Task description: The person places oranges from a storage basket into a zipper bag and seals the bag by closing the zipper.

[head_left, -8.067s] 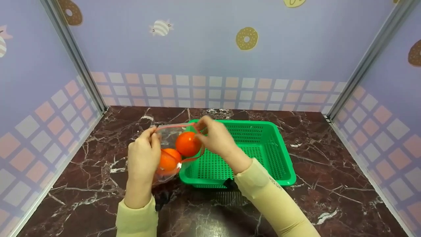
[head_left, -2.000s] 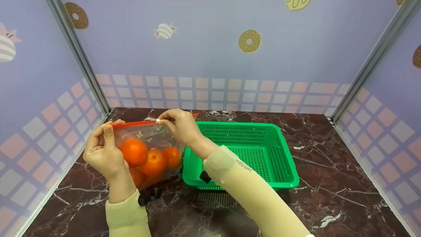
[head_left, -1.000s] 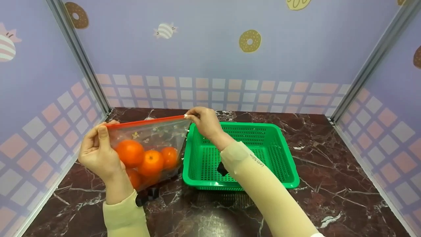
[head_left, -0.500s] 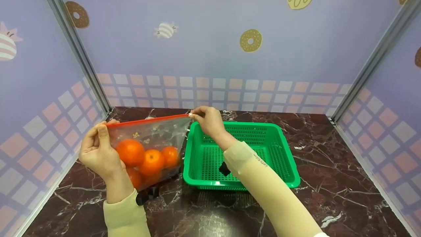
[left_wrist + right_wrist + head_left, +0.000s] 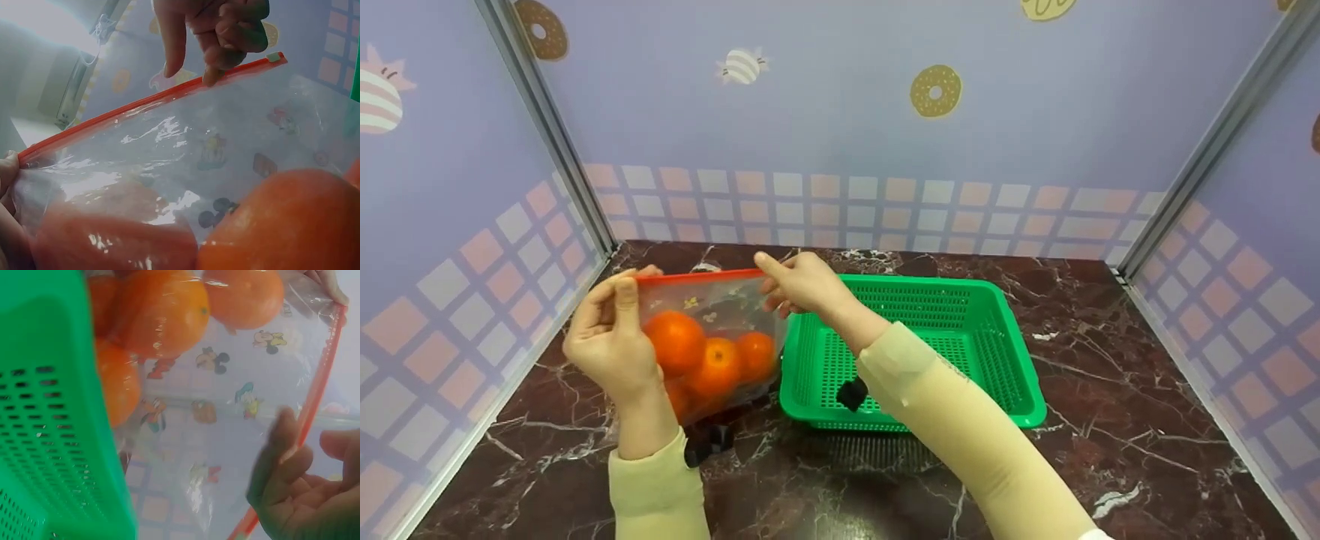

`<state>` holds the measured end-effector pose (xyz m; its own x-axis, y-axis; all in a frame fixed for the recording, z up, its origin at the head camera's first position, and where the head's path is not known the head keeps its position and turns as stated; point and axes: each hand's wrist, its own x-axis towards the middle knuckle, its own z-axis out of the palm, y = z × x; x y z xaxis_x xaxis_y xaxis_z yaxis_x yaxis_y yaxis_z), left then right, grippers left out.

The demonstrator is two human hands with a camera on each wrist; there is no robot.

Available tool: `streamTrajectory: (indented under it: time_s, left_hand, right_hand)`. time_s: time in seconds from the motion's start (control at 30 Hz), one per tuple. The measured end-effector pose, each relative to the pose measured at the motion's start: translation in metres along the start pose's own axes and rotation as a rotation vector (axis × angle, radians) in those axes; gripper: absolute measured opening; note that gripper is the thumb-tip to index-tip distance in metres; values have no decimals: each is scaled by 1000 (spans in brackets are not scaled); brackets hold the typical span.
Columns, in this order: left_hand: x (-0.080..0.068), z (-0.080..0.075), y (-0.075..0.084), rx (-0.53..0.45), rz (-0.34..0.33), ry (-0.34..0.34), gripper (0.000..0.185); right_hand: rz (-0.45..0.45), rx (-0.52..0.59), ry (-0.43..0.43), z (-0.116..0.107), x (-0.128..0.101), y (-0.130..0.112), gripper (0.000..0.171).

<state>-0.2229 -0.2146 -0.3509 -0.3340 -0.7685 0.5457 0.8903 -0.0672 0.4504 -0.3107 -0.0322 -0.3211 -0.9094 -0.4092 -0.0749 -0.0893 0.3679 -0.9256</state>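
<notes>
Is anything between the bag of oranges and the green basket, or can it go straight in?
Nothing visible blocks it. The bag hangs from the left hand just left of the green basket, whose inside holds nothing. Only the right hand, at the bag's red zip strip, and its forearm lie over the basket's near-left corner.
</notes>
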Motion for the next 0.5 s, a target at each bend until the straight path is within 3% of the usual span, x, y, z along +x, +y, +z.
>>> streamTrajectory:
  time_s: [0.1,0.2,0.37,0.5]
  left_hand:
    - [-3,5,3,5,9,-88,16]
    - [-4,4,11,19,-37,-211,13]
    - [-1,-7,33,100,-232,-464,10]
    - [1,-15,54,235,-352,-659,11]
  right_hand:
    - [62,16,-31,-2,4,-6,58]
    - [86,34,-46,-3,9,-8,47]
    - [90,120,-54,3,15,-7,25]
    - [5,118,-15,16,16,-9,18]
